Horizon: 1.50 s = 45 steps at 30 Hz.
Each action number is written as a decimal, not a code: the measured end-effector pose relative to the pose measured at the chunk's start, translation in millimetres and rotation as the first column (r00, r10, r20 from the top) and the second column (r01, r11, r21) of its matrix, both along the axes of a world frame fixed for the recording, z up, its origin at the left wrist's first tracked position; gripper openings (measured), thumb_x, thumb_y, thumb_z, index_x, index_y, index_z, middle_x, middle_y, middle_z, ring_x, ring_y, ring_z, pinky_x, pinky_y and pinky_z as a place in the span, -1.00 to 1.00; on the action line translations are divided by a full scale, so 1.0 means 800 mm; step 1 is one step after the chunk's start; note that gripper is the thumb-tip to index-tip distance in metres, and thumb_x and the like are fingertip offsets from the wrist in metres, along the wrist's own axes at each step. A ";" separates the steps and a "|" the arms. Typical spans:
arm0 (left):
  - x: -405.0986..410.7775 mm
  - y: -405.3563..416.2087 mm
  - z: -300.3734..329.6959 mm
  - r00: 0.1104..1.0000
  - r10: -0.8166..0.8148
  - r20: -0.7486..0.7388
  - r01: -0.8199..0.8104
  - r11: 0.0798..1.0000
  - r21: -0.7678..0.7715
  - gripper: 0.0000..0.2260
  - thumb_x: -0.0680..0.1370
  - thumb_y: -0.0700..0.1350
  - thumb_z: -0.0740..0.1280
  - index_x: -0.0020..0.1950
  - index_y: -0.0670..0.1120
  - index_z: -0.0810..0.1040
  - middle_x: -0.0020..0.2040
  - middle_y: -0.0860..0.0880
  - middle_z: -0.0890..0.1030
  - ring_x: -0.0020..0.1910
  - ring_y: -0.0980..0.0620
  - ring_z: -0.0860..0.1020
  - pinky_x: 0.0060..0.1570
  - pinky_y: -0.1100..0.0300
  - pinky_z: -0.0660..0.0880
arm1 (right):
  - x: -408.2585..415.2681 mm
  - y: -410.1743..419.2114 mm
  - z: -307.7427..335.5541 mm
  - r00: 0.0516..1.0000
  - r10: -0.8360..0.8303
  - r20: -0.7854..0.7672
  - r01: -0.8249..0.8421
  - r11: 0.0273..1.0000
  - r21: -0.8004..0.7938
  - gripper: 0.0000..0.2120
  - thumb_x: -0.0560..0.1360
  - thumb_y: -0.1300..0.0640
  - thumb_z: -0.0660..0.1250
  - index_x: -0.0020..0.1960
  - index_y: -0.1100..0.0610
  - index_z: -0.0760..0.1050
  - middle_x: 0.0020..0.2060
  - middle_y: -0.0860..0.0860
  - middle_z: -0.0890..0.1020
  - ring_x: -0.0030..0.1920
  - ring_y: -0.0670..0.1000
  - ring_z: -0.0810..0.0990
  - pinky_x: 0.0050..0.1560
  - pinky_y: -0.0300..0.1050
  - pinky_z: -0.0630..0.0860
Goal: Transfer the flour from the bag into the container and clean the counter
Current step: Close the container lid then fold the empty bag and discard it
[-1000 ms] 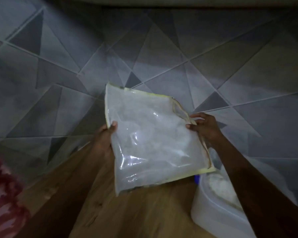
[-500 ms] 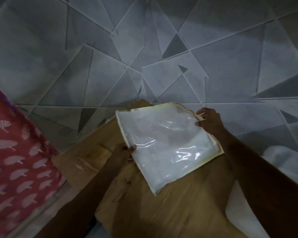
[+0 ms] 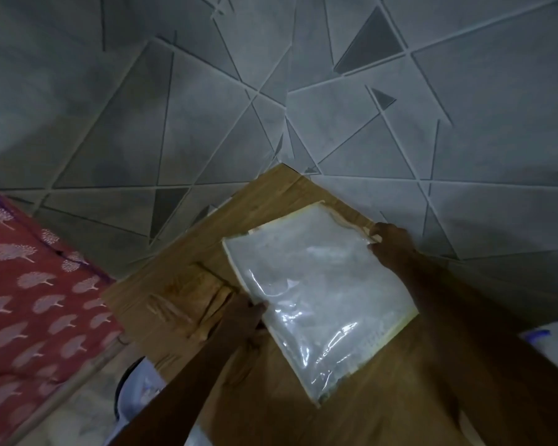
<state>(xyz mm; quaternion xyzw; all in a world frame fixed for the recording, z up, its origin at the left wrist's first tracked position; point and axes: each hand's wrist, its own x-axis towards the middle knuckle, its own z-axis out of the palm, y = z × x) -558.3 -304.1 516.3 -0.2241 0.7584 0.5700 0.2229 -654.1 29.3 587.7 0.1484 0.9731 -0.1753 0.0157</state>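
A dim view from above shows two bare hands holding a flat, clear plastic bag [image 3: 316,297] over a wooden tabletop [image 3: 181,284]. The bag sits right of centre, tilted like a diamond, with pale yellowish edging and shiny creases. Whether it rests on the wood or hangs just above it cannot be told.

The left hand [image 3: 242,320] comes in from 6 o'clock and grips the bag's edge at 9 o'clock, thumb lying on top of the plastic, the fingers hidden underneath. The right hand [image 3: 390,243] reaches in from 4 o'clock and pinches the bag's corner at 2 o'clock between curled fingers [image 3: 376,235] and thumb.

Beyond the tabletop, from 9 to 3 o'clock, is a grey floor [image 3: 207,107] patterned with triangles and pale lines. At 8 o'clock lies a red cloth [image 3: 29,310] printed with pale tree shapes. A bit of blue [image 3: 537,334] shows at the right edge at 4 o'clock, too blurred to identify.
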 end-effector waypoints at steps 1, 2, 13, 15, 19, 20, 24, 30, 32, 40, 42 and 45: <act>0.001 -0.001 -0.004 1.000 -0.019 -0.008 0.019 0.999 -0.049 -0.77 0.52 -0.06 0.48 -0.27 -0.14 0.59 -0.31 -0.18 0.67 -0.24 -0.21 0.70 -0.23 -0.14 0.67 | 0.001 0.001 -0.003 1.000 0.005 0.000 -0.005 1.000 0.005 -0.70 0.45 0.13 0.50 0.16 0.06 0.58 0.13 0.10 0.66 0.13 0.17 0.62 0.10 -0.09 0.52; 0.002 0.000 -0.003 0.998 -0.058 -0.014 0.056 0.992 -0.112 -0.74 0.53 -0.05 0.47 -0.30 -0.14 0.57 -0.38 -0.11 0.64 -0.31 -0.14 0.68 -0.28 0.04 0.67 | 0.002 0.003 -0.005 1.000 -0.002 0.013 0.002 1.000 0.007 -0.67 0.46 0.10 0.48 0.21 0.08 0.57 0.17 0.11 0.64 0.18 0.18 0.61 0.15 -0.07 0.50; 0.031 0.021 0.065 0.956 -0.115 -0.268 0.036 0.958 -0.285 -0.76 0.56 -0.05 0.40 -0.14 -0.23 0.64 -0.20 -0.17 0.69 -0.13 -0.15 0.68 -0.02 0.01 0.59 | 0.119 -0.039 0.030 0.966 -0.244 -0.087 0.166 0.843 -0.512 -0.77 0.52 0.09 0.43 0.14 0.16 0.63 0.03 0.05 0.66 0.02 -0.01 0.61 0.02 -0.20 0.46; 0.048 0.031 0.088 0.908 -0.134 -0.398 0.051 0.976 -0.213 -0.88 0.57 -0.13 0.39 -0.10 -0.16 0.63 -0.19 -0.09 0.69 -0.16 -0.06 0.67 -0.05 -0.01 0.62 | 0.155 -0.055 0.032 0.927 -0.320 -0.197 0.116 0.742 -0.661 -0.87 0.47 0.21 0.49 0.00 0.20 0.64 -0.09 0.06 0.69 -0.11 -0.15 0.63 0.01 -0.15 0.50; 0.088 0.055 0.118 0.792 -0.141 -0.594 0.071 0.988 -0.141 -0.91 0.53 -0.26 0.38 -0.10 -0.09 0.64 -0.14 0.04 0.68 -0.11 0.07 0.66 -0.01 0.04 0.63 | 0.233 -0.073 0.043 0.842 -0.441 -0.311 0.024 0.606 -0.795 -0.78 0.42 0.37 0.51 -0.20 0.06 0.62 -0.22 -0.02 0.70 -0.18 -0.20 0.66 0.00 -0.10 0.60; 0.100 0.063 0.120 0.786 -0.142 -0.602 0.085 0.989 -0.122 -0.89 0.53 -0.27 0.38 -0.10 -0.08 0.64 -0.13 0.06 0.69 -0.09 0.08 0.66 0.01 0.03 0.63 | 0.256 -0.074 0.045 0.830 -0.455 -0.323 0.013 0.595 -0.804 -0.77 0.43 0.36 0.51 -0.18 0.04 0.63 -0.19 -0.02 0.71 -0.14 -0.13 0.69 0.00 -0.11 0.61; 0.155 0.109 0.127 0.814 -0.112 -0.571 0.137 0.991 0.000 -0.88 0.58 -0.21 0.35 -0.07 -0.05 0.67 -0.11 0.06 0.72 -0.05 0.07 0.67 0.10 0.00 0.62 | 0.341 -0.063 0.038 0.813 -0.488 -0.316 0.040 0.589 -0.807 -0.83 0.44 0.30 0.52 -0.11 0.04 0.66 -0.16 -0.01 0.73 -0.09 -0.03 0.71 -0.02 -0.14 0.62; 0.258 0.192 0.119 0.786 -0.242 -0.569 0.336 0.940 0.065 -0.90 0.62 -0.17 0.35 -0.04 -0.05 0.65 -0.10 0.08 0.72 -0.04 0.15 0.67 0.07 0.16 0.60 | 0.488 -0.024 0.014 0.799 -0.533 -0.280 0.132 0.608 -0.783 -0.87 0.45 0.29 0.51 -0.03 0.13 0.68 -0.14 -0.06 0.73 -0.11 -0.09 0.70 -0.05 -0.25 0.60; 0.285 0.222 0.106 0.772 -0.303 -0.559 0.396 0.917 0.051 -0.93 0.60 -0.18 0.38 -0.01 -0.06 0.66 -0.07 0.09 0.73 -0.02 0.17 0.68 0.09 0.12 0.61 | 0.533 -0.005 0.005 0.788 -0.551 -0.276 0.160 0.616 -0.772 -0.85 0.45 0.30 0.50 -0.02 0.12 0.68 -0.13 -0.06 0.73 -0.10 -0.08 0.70 -0.04 -0.22 0.61; 0.415 0.350 0.090 0.714 -0.497 -0.492 0.591 0.805 0.044 -0.91 0.59 -0.21 0.38 0.01 -0.05 0.65 -0.04 0.10 0.73 0.02 0.20 0.68 0.11 0.21 0.60 | 0.681 0.112 -0.015 0.673 -0.693 -0.259 0.319 0.587 -0.744 -0.86 0.46 0.32 0.48 -0.04 0.11 0.67 -0.16 -0.08 0.72 -0.11 -0.11 0.69 -0.07 -0.27 0.60; 0.441 0.387 0.088 0.678 -0.541 -0.497 0.633 0.774 0.022 -0.92 0.59 -0.18 0.38 0.03 -0.05 0.66 -0.03 0.11 0.73 0.02 0.21 0.68 0.10 0.23 0.59 | 0.709 0.148 -0.023 0.647 -0.725 -0.237 0.366 0.568 -0.737 -0.87 0.46 0.30 0.49 -0.04 0.12 0.67 -0.16 -0.08 0.72 -0.11 -0.13 0.69 -0.05 -0.23 0.60; 0.470 0.441 0.076 0.630 -0.601 -0.492 0.680 0.733 -0.024 -0.91 0.59 -0.15 0.38 0.05 -0.03 0.67 0.00 0.14 0.72 0.04 0.24 0.66 0.13 0.23 0.59 | 0.739 0.199 -0.037 0.623 -0.756 -0.199 0.412 0.534 -0.738 -0.89 0.46 0.31 0.48 -0.04 0.16 0.66 -0.14 -0.06 0.72 -0.10 -0.14 0.68 0.02 -0.14 0.62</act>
